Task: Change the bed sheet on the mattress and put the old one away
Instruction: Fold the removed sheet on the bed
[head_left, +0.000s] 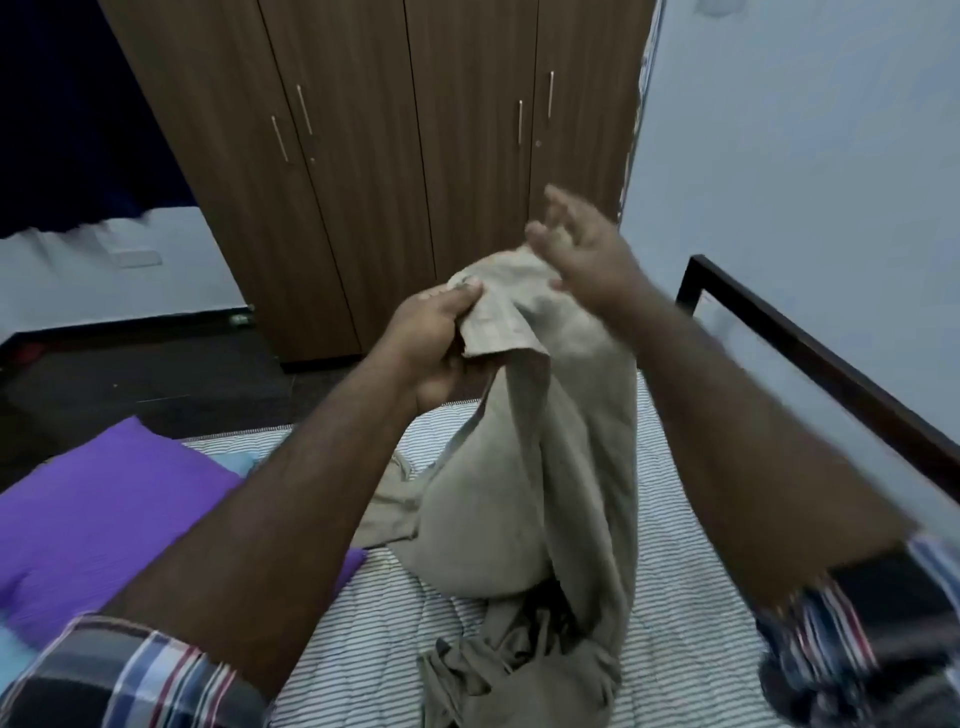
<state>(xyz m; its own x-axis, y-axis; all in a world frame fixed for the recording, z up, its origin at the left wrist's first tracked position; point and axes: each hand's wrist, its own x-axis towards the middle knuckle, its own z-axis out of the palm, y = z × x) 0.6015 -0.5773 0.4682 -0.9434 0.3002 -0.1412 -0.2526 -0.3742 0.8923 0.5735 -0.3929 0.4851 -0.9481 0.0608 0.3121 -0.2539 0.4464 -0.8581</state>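
Observation:
A beige sheet (524, 493) hangs bunched above the striped mattress (691, 613), its lower end piled on the bed. My left hand (434, 345) pinches the sheet's top edge between thumb and fingers. My right hand (584, 249), blurred by motion, is just right of that edge with its fingers spread; its palm lies against the raised cloth, holding nothing that I can see.
A purple pillow (98, 519) lies on the left of the bed. A brown wardrobe (395, 156) with closed doors stands ahead. A dark bed frame rail (810, 353) runs along the right beside the pale wall. Dark floor lies between bed and wardrobe.

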